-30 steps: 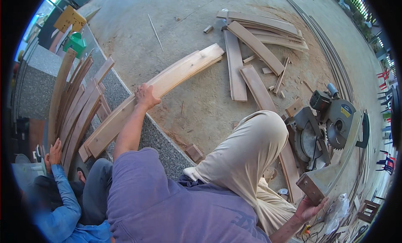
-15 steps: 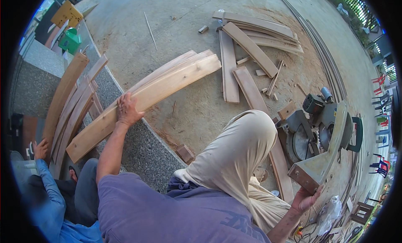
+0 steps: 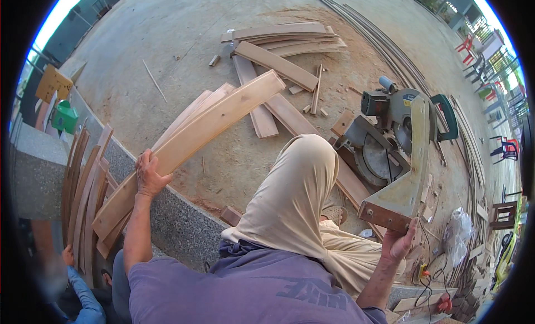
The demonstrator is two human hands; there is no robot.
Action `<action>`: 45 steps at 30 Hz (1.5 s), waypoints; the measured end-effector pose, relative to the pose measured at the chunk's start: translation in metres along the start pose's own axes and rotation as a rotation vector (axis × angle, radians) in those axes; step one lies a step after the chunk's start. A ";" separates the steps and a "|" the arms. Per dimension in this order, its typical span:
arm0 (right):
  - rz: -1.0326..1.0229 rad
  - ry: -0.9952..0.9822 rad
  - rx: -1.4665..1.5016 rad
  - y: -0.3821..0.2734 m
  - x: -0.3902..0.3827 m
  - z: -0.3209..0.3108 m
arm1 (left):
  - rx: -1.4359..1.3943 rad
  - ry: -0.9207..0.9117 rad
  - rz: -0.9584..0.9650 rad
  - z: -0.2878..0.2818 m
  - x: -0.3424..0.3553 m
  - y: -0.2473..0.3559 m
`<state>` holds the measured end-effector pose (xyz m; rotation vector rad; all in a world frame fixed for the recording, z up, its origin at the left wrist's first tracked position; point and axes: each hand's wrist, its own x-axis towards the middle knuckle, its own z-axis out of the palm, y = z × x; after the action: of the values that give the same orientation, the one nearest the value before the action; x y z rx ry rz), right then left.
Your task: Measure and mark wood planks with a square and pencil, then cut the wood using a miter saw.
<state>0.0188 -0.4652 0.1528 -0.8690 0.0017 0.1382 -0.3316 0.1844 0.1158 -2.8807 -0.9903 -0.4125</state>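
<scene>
My left hand is closed round the lower part of a long, slightly curved wooden board, thumb on its near edge. The board slants up and to the right over more curved boards, which partly show behind it. Down at the right, my right hand grips a large carpenter's square by its brown wooden stock. The square's pale L-shaped blade points upward, in front of a mitre saw on the floor. My fingers are partly hidden behind the stock.
Curved boards stand at the left, where another person's hand touches them. More boards lie on the concrete ahead with offcuts. A stone ledge runs beside me. Cords and a clear plastic bag lie at right.
My view has turned rightward, so the floor boards and saw appear further left. Both hands keep their grips on the board and the square. The other person shows less at the lower left.
</scene>
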 end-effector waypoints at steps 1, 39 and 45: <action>-0.034 -0.028 0.008 -0.004 -0.006 -0.002 | -0.009 0.011 0.030 0.004 0.007 0.006; -0.263 0.468 -0.088 -0.095 -0.150 -0.102 | -1.132 -0.555 -0.864 0.235 0.283 0.196; -0.239 0.426 -0.049 -0.099 -0.164 -0.109 | -1.511 -0.726 -1.022 0.263 0.239 0.184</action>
<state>-0.1254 -0.6314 0.1673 -0.9275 0.2929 -0.2735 0.0224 0.2202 -0.0672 -3.1549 -3.6173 -0.0524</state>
